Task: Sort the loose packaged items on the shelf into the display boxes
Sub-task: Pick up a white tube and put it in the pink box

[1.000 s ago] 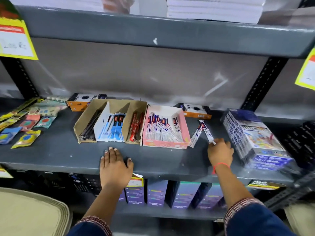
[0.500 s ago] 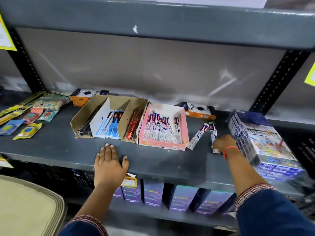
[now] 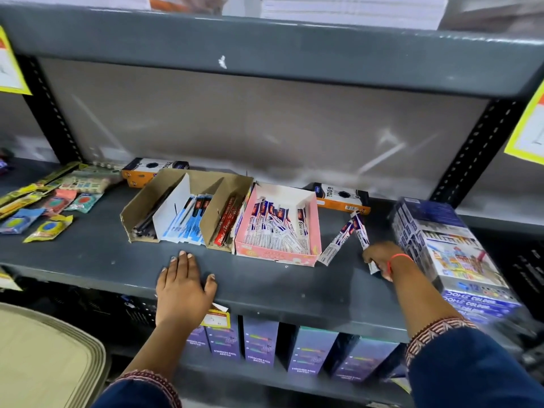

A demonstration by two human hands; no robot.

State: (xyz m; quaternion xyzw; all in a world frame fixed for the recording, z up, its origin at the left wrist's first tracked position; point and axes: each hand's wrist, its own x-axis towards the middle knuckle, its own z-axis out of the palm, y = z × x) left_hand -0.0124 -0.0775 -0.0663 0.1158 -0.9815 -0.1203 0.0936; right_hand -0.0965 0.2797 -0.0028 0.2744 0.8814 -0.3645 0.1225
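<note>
- The right hand's fingers (image 3: 371, 256) curl round the lower end of a loose packet (image 3: 362, 234), just right of the pink box (image 3: 312, 210); the packet slants up and away from the hand.
- The left hand (image 3: 183, 285) lies flat on the shelf (image 3: 88, 254), fingers straight and holding nothing, in front of the pink box and a little to its left.
- A second loose packet (image 3: 337, 242) lies between the pink box and the held one; their far ends meet or nearly meet, which of the two I cannot tell.
- The packets are long, narrow, flat sleeves, white with blue and red print, matching those already piled in the pink box.
- They look light and fairly stiff, probably card or glossy film over a pen-like item; a pinch near one end should carry one, though it may swing. A grip nearer the middle would be steadier.
- The glossy surface could slip in a loose pinch.
- The pink box is open-topped thin card with a low front wall, so a packet can be slid in lengthwise.
- Left of the pink box stands a brown card tray (image 3: 141, 207) with dividers, holding dark, blue and red pens.
</note>
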